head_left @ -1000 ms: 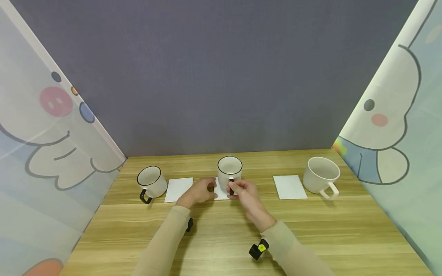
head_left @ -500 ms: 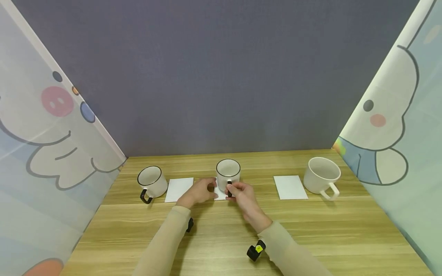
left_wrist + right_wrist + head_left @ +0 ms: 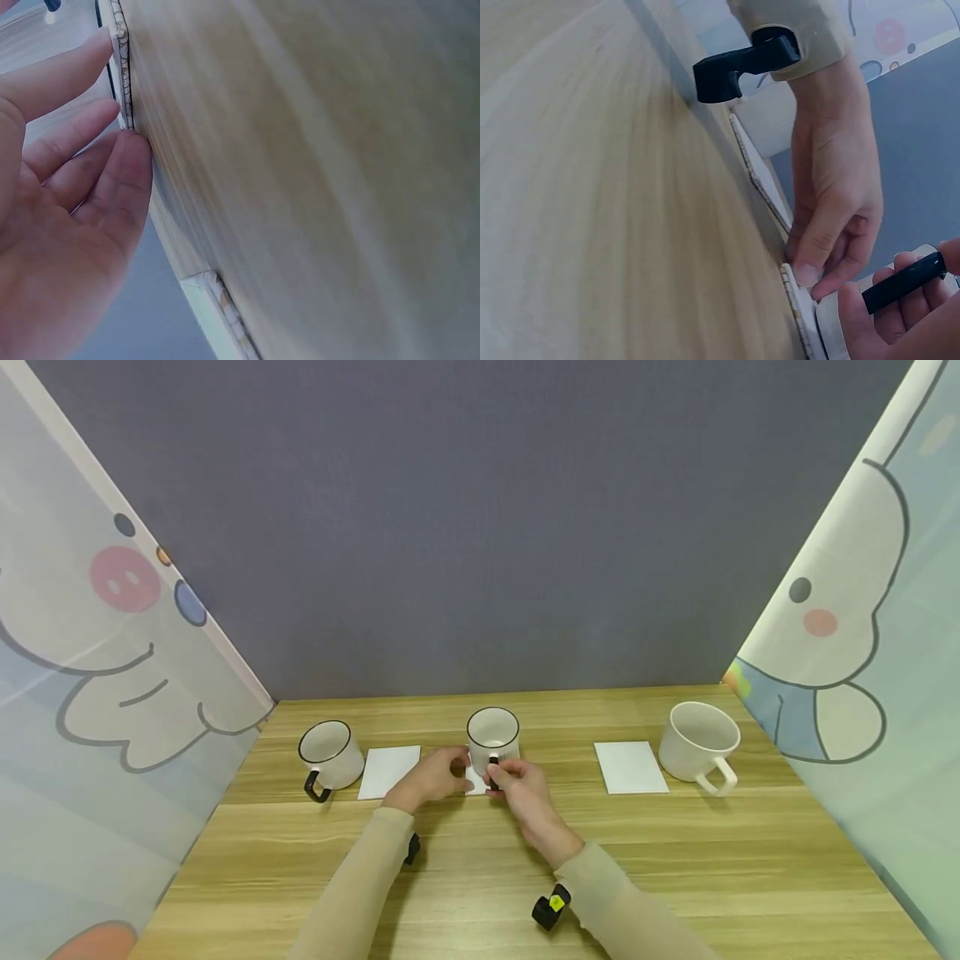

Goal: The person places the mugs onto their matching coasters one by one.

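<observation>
Watching remotely, I find the middle black-rimmed mug between the hands, over the middle coaster — its black handle pointing near, pinched by the closer right hand. The left hand, thumb and fingers spread, touches that coaster's edge; the left coaster lies just beyond, leftward.

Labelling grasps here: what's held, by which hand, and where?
Right hand pinches the middle mug by its black handle. Left hand touches the middle coaster at its left edge; whether it grips is unclear.
</observation>
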`<state>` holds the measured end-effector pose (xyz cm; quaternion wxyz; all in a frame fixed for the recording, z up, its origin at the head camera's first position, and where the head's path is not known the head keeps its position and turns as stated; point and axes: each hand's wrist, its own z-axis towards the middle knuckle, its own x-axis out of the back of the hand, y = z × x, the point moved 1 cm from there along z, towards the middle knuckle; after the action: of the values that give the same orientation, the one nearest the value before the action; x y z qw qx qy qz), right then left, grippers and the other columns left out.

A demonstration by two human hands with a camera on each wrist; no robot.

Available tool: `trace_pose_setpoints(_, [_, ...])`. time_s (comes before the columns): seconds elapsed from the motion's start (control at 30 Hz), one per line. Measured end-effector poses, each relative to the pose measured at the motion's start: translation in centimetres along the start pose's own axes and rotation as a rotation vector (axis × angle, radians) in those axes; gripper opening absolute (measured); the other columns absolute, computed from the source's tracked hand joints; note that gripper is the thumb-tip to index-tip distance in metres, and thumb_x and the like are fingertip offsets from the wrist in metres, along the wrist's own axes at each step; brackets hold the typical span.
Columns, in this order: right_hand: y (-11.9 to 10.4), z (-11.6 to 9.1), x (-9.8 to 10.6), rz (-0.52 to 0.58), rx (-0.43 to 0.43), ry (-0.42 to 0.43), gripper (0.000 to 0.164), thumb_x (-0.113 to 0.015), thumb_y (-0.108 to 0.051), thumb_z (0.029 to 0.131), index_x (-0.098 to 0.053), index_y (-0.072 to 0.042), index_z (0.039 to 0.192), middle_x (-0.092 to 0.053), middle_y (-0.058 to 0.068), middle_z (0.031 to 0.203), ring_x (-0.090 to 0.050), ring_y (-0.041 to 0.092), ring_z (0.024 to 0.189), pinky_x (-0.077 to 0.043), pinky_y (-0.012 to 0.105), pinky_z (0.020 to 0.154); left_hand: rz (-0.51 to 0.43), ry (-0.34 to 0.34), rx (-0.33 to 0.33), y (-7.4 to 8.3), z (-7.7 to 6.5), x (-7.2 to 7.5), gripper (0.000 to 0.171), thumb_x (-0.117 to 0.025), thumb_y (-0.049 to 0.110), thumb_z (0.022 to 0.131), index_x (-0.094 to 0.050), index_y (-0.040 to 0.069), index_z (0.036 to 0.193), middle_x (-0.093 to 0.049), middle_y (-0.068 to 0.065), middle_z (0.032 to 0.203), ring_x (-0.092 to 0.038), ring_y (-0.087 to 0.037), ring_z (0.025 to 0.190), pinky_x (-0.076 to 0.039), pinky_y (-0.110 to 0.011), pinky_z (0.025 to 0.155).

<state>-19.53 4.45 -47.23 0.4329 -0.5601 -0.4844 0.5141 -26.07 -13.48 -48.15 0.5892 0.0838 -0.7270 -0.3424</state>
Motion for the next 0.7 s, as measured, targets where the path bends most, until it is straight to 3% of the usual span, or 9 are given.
trace_pose_setpoints(0.27, [0.01,-0.52,-0.19,-0.003,0.009,0.002,0.021,-0.065,-0.005,0.099,-0.063,0.015,0.102,-0.069,0.017,0.093,-0.064,0.016,0.084,-0.059,0.047,0.087,0.012,0.009,0.005,-0.05,0.01,-0.10,0.028,-0.084,0.021,0.085,-0.066,0.015,0.106,-0.068,-0.007,0.122,-0.061,-0.026,0.118,-0.049,-0.046,0.100])
trace_pose_setpoints(0.5, [0.14,-0.64,-0.19,-0.011,0.019,0.009,0.021,-0.065,-0.007,0.099,-0.064,0.014,0.101,-0.069,0.015,0.093,-0.064,0.015,0.084,-0.059,0.045,0.087,0.007,0.013,0.001,-0.08,0.04,-0.11,0.027,-0.084,0.021,0.085,-0.065,0.015,0.104,-0.067,-0.008,0.128,-0.060,-0.027,0.120,-0.048,-0.046,0.102])
trace_pose_setpoints(0.7, [-0.17,-0.74,0.17,-0.074,0.027,-0.034,0.027,-0.063,-0.009,0.101,-0.063,0.017,0.109,-0.068,0.023,0.104,-0.065,0.019,0.090,-0.058,0.048,0.089,0.003,0.008,-0.004,-0.15,0.05,-0.07,0.028,-0.084,0.021,0.085,-0.066,0.014,0.105,-0.066,-0.009,0.130,-0.060,-0.028,0.121,-0.048,-0.046,0.102])
